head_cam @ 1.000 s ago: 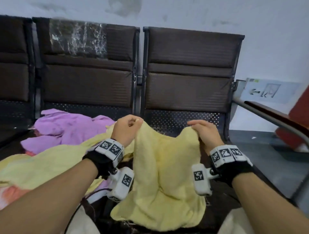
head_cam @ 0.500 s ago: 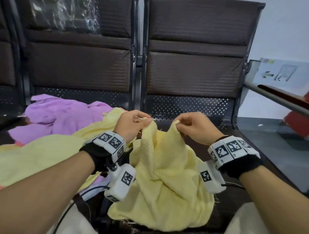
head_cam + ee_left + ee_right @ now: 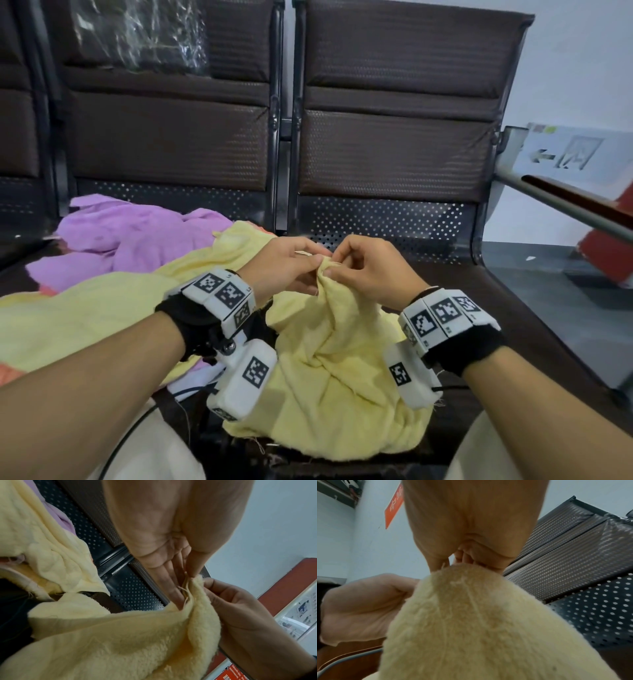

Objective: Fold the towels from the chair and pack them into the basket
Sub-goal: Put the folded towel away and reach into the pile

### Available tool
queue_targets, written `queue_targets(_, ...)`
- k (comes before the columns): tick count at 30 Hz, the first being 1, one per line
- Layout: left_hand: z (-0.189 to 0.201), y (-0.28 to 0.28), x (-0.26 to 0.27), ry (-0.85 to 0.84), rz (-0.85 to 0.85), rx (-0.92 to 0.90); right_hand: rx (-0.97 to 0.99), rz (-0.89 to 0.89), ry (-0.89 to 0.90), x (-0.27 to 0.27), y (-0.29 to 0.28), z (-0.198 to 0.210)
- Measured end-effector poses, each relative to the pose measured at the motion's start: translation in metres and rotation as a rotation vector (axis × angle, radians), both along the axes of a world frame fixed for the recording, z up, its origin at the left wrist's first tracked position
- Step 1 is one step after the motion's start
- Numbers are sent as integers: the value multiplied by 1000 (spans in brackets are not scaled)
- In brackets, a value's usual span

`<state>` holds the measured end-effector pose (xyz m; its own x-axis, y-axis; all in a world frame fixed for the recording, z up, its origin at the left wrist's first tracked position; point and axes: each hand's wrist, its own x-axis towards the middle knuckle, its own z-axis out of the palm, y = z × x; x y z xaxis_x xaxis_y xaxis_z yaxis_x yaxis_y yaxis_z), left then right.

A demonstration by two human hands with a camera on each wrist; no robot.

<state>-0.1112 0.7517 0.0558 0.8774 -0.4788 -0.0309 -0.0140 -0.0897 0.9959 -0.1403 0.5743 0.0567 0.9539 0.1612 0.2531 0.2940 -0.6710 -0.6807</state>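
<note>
A pale yellow towel (image 3: 339, 359) hangs bunched over the dark seat in front of me. Both hands meet at its top edge. My left hand (image 3: 301, 265) pinches one corner and my right hand (image 3: 346, 263) pinches the other, the two corners pressed together. In the left wrist view the left hand (image 3: 187, 580) holds the frayed edge of the towel (image 3: 128, 642) between thumb and fingers, with the right hand (image 3: 228, 601) right beside it. The right wrist view shows the fluffy towel (image 3: 479, 628) rising into the right hand (image 3: 453, 563). No basket is in view.
A second yellow towel (image 3: 85, 318) and a purple one (image 3: 137, 236) lie heaped on the seat to the left. The dark chair backs (image 3: 394, 120) stand behind. A metal armrest (image 3: 565, 202) runs along the right side.
My hands have come together from about a towel's width apart, bringing the two top corners of the yellow towel into contact. The towel now hangs doubled and bunched.
</note>
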Motion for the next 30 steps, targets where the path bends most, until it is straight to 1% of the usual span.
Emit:
queue_targets(3, 2, 4, -4, 15, -42, -11, 23, -29, -12, -1, 0, -2)
queue_targets(6, 1, 7, -5, -26, -81, 28, 30, -41, -24, -2, -1, -1)
queue_targets(9, 0, 6, -6, -60, -55, 42, 44, -14, 3, -3, -3, 4)
queue_targets(12, 1, 4, -6, -95, 11, 4, 82, 38, 85, -5, -7, 9)
queue_targets(14, 2, 3, -4, -130, 81, -6, -9, 91, 153, -5, -11, 10)
queue_targets(16, 3, 4, -1, -170, 169, 2, -183, 140, 259, -5, -14, 8)
queue_targets(18, 5, 7, 4, -171, 242, -20, -354, 136, 345, -6, -16, 5)
queue_targets(19, 6, 9, 6, -163, 271, -34, -408, 131, 348, -6, -17, 6)
queue_targets(21, 7, 12, 9, -165, 320, -33, -459, 106, 277, -5, -24, 12)
queue_targets(23, 7, 13, 10, -212, 349, 12, -486, 37, 138, -4, -31, 22)
queue_targets(26, 6, 11, 8, -360, 318, 175, -481, -49, -59, -9, -35, 31)
queue_targets(28, 5, 9, 6, -418, 277, 267, -517, -56, -109, -12, -34, 31)
queue_targets(30, 4, 8, 6, -440, 251, 322, -635, -67, -101, -14, -35, 31)
